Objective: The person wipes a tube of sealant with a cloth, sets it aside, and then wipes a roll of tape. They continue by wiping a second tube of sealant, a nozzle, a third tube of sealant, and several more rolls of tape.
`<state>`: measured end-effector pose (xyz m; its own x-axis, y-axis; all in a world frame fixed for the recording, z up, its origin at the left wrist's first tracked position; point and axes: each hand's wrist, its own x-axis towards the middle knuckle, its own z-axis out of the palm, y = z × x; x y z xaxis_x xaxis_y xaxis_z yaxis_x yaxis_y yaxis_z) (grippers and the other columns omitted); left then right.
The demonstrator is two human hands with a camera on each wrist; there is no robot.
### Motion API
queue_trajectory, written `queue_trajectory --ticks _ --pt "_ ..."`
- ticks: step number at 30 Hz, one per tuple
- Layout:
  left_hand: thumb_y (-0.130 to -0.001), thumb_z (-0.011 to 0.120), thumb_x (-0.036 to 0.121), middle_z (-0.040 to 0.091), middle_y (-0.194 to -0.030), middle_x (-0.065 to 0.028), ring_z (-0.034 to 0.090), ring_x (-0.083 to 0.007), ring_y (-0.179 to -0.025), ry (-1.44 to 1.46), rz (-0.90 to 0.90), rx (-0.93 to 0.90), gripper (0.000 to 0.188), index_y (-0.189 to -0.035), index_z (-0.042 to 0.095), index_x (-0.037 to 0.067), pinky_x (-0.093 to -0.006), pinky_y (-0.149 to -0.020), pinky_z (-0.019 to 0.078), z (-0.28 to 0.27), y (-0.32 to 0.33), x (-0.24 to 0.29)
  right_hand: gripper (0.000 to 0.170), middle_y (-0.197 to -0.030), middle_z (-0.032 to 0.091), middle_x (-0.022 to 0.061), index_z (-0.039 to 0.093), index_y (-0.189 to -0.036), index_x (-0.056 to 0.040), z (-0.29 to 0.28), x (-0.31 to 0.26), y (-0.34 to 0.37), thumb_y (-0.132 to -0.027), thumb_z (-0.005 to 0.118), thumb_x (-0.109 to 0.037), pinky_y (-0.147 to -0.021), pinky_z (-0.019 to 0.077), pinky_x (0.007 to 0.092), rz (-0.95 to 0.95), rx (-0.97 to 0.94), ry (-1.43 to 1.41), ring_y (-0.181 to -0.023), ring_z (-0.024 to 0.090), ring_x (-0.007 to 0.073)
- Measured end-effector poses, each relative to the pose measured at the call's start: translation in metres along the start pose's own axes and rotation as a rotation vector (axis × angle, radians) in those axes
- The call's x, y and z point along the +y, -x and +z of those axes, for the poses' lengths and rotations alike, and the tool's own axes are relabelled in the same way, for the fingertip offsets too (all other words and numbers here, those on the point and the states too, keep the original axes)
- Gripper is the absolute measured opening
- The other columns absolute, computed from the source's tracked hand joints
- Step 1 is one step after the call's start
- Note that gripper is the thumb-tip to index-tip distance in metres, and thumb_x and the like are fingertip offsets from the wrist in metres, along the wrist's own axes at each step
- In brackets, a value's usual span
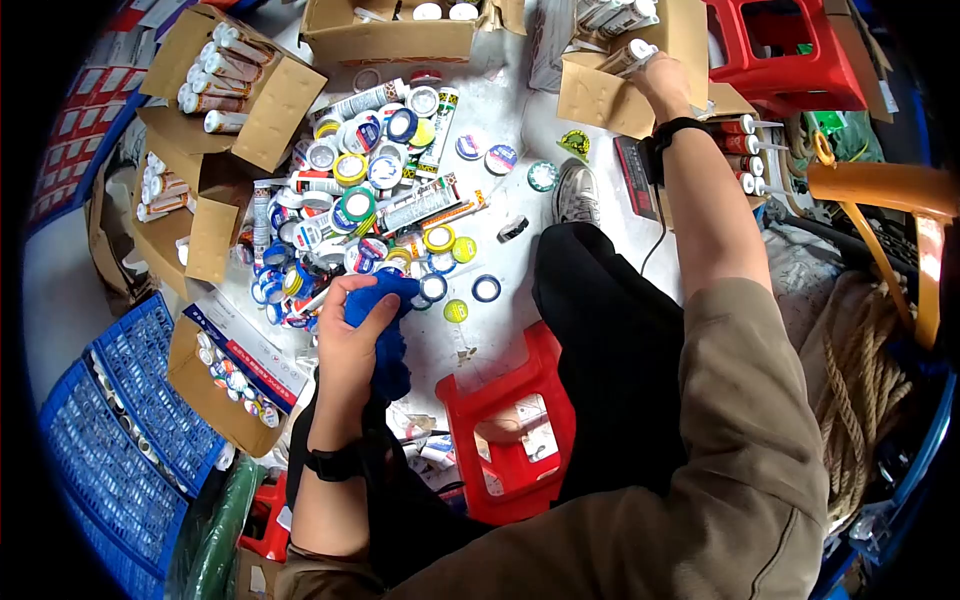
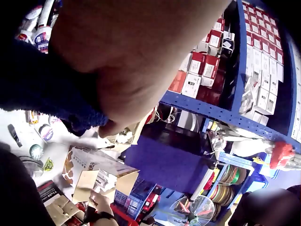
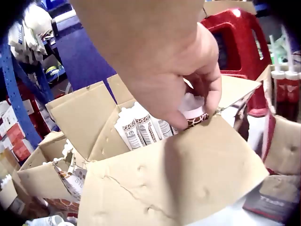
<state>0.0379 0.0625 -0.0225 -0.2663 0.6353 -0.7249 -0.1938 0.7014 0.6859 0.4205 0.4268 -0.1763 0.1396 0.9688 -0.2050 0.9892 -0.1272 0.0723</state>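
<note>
The tube is at the mouth of the box; your right hand pinches its end, thumb against fingers. Likely stiff, smooth, weighty: best held mid-body. Your left hand grips the cloth, probably soft.
</note>
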Motion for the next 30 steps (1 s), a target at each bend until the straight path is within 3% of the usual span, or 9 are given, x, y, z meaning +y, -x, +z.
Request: queue_trajectory --ticks 4,6,9,15,19,22,25,27,30 --pt "-0.086 0.072 0.010 0.063 -0.090 -0.0036 0.061 -0.0114 -0.073 0.026 -0.049 -0.007 0.029 -0.109 0.055 0.010 -0.0246 -0.059 0.0500 -0.002 -0.001 -0.005 0.041 -0.123 0.064 0.0187 0.063 -0.122 -0.0043 0.008 -0.001 -0.005 -0.086 0.061 -0.023 -0.094 0.0519 0.0404 0.094 -0.102 0.020 -0.113 0.063 0.0321" --pt "-0.085 0.073 0.010 0.064 -0.090 -0.0045 0.061 -0.0123 -0.072 0.043 -0.034 -0.014 0.029 -0.108 0.055 0.010 -0.0252 -0.058 0.0508 -0.002 0.002 -0.005 0.047 -0.137 0.054 0.0172 0.059 -0.130 -0.0071 0.011 -0.003 -0.007 -0.086 0.061 -0.025 -0.098 0.0498 0.0421 0.224 -0.133 0.000 -0.122 0.058 0.0307" --pt "-0.085 0.073 0.010 0.064 -0.090 -0.0053 0.062 -0.0131 -0.069 0.039 -0.043 -0.036 0.030 -0.109 0.054 0.011 -0.0258 -0.056 0.0515 -0.007 0.001 -0.011 0.051 -0.146 0.043 0.0165 0.056 -0.135 -0.0104 0.012 -0.002 -0.010 -0.086 0.062 -0.025 -0.100 0.0481 0.0421 0.231 -0.217 -0.027 -0.127 0.053 0.0318" --pt "-0.084 0.075 0.007 0.066 -0.091 -0.0046 0.061 -0.0094 -0.074 0.033 -0.087 -0.023 0.033 -0.110 0.055 0.009 -0.0219 -0.062 0.0488 -0.004 0.004 -0.005 0.051 -0.144 0.045 0.0171 0.056 -0.134 -0.0111 0.023 0.003 -0.018 -0.086 0.062 -0.026 -0.100 0.0478 0.0421 0.140 -0.254 0.059 -0.126 0.054 0.0356" --pt "-0.084 0.073 0.007 0.066 -0.090 -0.0063 0.062 -0.0131 -0.067 0.000 -0.003 -0.065 0.032 -0.110 0.054 0.011 -0.0254 -0.057 0.0514 -0.005 0.004 -0.011 0.052 -0.142 0.047 0.0185 0.057 -0.134 -0.0106 0.012 0.000 -0.004 -0.085 0.063 -0.027 -0.101 0.0473 0.0430 0.153 -0.259 0.064 -0.126 0.053 0.0365" --pt "-0.084 0.073 0.006 0.066 -0.092 -0.0063 0.063 -0.0129 -0.070 -0.017 0.006 -0.060 0.033 -0.111 0.054 0.010 -0.0248 -0.060 0.0513 -0.004 0.007 -0.008 0.053 -0.140 0.048 0.0204 0.057 -0.133 -0.0102 0.016 0.004 -0.004 -0.084 0.065 -0.028 -0.100 0.0479 0.0436 0.100 -0.177 0.034 -0.125 0.053 0.0375" --pt "-0.084 0.073 0.006 0.066 -0.093 -0.0059 0.063 -0.0128 -0.072 -0.039 -0.024 -0.070 0.034 -0.112 0.054 0.010 -0.0247 -0.061 0.0515 -0.005 0.007 -0.006 0.043 -0.136 0.052 0.0178 0.061 -0.126 -0.0123 0.008 -0.005 0.012 -0.085 0.065 -0.026 -0.096 0.0507 0.0436 0.152 -0.065 0.008 -0.120 0.057 0.0349" --pt "-0.084 0.072 0.004 0.065 -0.098 -0.0072 0.063 -0.0134 -0.077 -0.013 -0.009 -0.055 0.038 -0.115 0.053 0.010 -0.0261 -0.063 0.0531 -0.007 0.007 -0.006 0.029 -0.124 0.060 0.0123 0.062 -0.113 -0.0137 -0.003 -0.012 0.041 -0.087 0.063 -0.024 -0.085 0.0546 0.0430 -0.402 0.386 -0.013 -0.107 0.063 0.0322" --pt "-0.082 0.070 -0.002 0.065 -0.102 -0.0076 0.063 -0.0140 -0.087 0.123 -0.017 -0.010 0.045 -0.121 0.050 0.009 -0.0263 -0.071 0.0523 -0.012 0.008 -0.008 0.023 -0.105 0.064 0.0083 0.058 -0.105 -0.0140 0.007 -0.037 0.084 -0.087 0.062 -0.027 -0.072 0.0551 0.0446 -1.069 0.114 -0.117 -0.090 0.066 0.0319"
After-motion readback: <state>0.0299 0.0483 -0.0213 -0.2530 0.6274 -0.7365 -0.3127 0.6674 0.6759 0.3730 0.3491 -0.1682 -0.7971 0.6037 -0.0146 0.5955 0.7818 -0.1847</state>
